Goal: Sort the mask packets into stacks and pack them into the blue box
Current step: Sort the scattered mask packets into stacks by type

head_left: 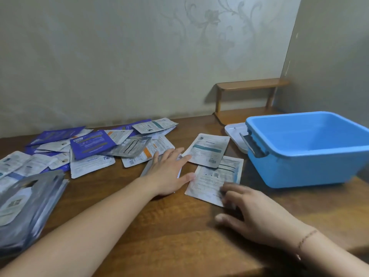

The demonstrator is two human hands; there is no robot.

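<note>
Mask packets (95, 148) mostly loose, overlapping in a heap well left of the blue box (307, 148), box empty as far as visible. Risk: slick foil packets slide apart when pressed or dragged, mixing kinds again. Packets flat, white, purple and silver, printed backs up. Left hand (169, 172) flat, fingers spread wide on one packet; right hand (257, 212) fingers loosely curled, tips on a white packet (211, 180) just left of box, no grip visible, on bench (159, 226)

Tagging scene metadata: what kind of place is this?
Probably a home room, at a desk in a corner: wooden table, floral-patterned wallpaper, a small wooden shelf against the wall. Mask packets and a blue box sit on the table.
</note>
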